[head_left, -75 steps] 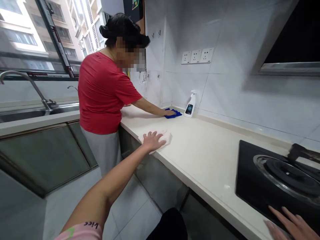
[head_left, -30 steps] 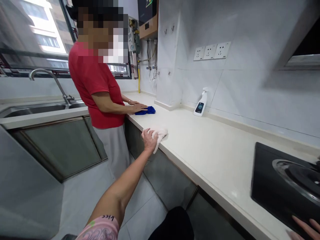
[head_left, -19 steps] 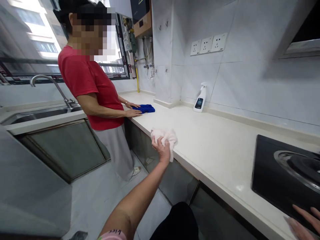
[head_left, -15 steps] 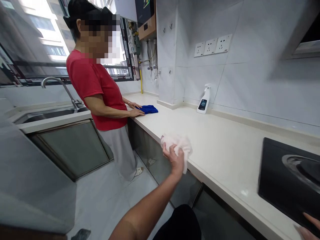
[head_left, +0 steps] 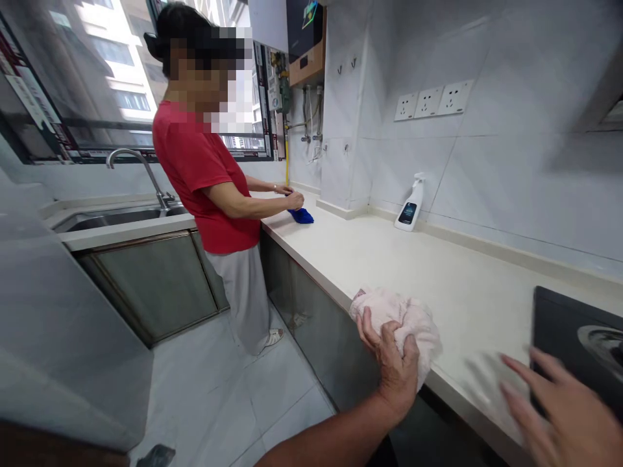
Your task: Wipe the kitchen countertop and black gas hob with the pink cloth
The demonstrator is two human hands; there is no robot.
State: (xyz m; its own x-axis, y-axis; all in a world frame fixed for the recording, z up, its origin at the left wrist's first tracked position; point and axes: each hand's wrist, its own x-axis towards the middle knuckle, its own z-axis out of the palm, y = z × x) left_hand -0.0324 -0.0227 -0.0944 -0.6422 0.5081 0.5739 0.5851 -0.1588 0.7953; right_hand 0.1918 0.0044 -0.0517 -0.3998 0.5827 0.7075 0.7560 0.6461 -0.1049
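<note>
Your pale counter (head_left: 477,279):
spray bottle (head_left: 409,206) at back, blue cloth (head_left: 302,216) further left, black hob (head_left: 559,324) right, pink cloth (head_left: 396,310) nearest you.

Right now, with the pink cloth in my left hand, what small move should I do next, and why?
Perhaps bring your right hand to the pink cloth: your left hand grips it, bunched, at the front edge of the counter, while the right one is open near the black stove, with nothing seen in it.

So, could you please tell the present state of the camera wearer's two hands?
Left hand: closed on the pink cloth.
Right hand: open, blurred, nothing seen in it.
</note>
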